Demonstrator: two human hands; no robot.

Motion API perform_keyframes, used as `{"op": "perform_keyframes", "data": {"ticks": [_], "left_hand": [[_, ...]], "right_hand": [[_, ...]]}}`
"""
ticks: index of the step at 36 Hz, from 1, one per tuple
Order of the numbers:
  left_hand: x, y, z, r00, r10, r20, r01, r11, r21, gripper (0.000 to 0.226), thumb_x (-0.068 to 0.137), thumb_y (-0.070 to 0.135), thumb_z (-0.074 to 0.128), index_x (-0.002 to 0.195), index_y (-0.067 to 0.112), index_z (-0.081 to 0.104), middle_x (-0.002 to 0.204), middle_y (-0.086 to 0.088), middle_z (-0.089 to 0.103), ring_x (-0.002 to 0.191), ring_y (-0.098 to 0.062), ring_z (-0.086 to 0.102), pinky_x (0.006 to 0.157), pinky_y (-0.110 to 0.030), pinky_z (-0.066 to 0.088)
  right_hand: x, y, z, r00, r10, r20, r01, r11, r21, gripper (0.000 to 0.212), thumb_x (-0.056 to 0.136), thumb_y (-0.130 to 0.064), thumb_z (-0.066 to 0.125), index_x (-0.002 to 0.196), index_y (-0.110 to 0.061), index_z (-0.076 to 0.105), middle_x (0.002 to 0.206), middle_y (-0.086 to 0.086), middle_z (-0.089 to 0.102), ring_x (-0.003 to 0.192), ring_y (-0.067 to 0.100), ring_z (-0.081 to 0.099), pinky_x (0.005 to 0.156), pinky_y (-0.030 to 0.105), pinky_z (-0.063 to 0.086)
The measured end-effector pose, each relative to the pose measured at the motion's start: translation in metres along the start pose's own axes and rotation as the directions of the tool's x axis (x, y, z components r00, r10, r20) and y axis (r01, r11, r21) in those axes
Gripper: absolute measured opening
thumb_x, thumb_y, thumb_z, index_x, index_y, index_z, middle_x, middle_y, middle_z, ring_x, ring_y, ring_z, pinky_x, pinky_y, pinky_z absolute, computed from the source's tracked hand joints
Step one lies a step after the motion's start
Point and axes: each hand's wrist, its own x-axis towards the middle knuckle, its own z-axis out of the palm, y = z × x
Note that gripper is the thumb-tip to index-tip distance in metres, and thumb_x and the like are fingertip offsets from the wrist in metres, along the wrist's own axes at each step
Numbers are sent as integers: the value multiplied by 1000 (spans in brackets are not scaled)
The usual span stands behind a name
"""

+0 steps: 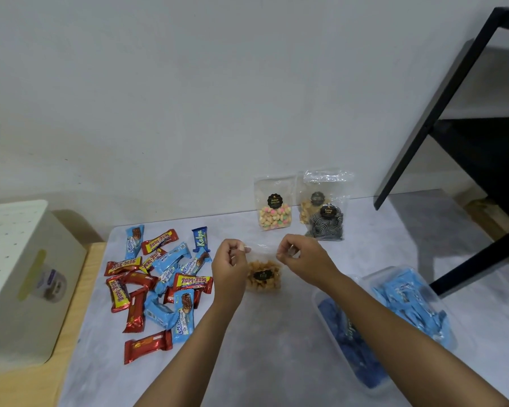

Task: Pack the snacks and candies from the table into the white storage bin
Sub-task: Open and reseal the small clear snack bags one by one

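Both hands hold a clear bag of orange-brown snacks (263, 276) by its top edge, just above the table's middle. My left hand (229, 261) pinches the left corner and my right hand (301, 255) pinches the right corner. A pile of red and blue candy bars (159, 277) lies to the left on the table. Three more clear snack bags lean on the wall: pastel biscuits (275, 208), tan crackers (309, 207) and dark swirl snacks (326, 224). The white storage bin (27, 277), with a perforated lid, stands at the far left.
Two clear plastic tubs hold blue packets at the right: one (347, 336) under my right forearm, another (409, 301) further right. A black metal shelf frame (441, 113) rises at the right. The table wears a grey cloth (276, 333), with bare wood at its left edge.
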Motion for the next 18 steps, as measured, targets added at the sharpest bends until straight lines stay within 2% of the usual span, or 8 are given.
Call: {"op": "perform_keyframes", "data": {"ticks": [8, 15, 18], "left_hand": [[0, 1, -4, 1000, -1, 13, 1, 1000, 5, 14, 93, 5, 46, 86, 13, 55, 83, -1, 64, 89, -18, 61, 72, -22, 47], [-3, 5, -2, 999, -12, 41, 11, 1000, 20, 12, 92, 3, 45, 89, 9, 55, 83, -1, 63, 89, -15, 62, 72, -21, 47], [-4, 5, -1, 999, -12, 52, 10, 999, 36, 13, 92, 2, 46, 87, 10, 55, 81, 1, 64, 88, -13, 62, 75, -26, 48]], "right_hand": [[0, -3, -2, 998, 17, 53, -17, 1000, -12, 10, 81, -27, 67, 73, -27, 60, 77, -12, 65, 77, 8, 59, 75, 41, 54], [-2, -4, -1, 992, 119, 40, -122, 989, 85, 27, 80, -20, 68, 59, -28, 52, 70, -6, 64, 73, 17, 58, 75, 45, 51], [-2, -3, -4, 988, 143, 59, -149, 982, 118, 30, 79, -21, 68, 56, -33, 52, 65, -7, 60, 78, 24, 62, 76, 46, 51]]}}
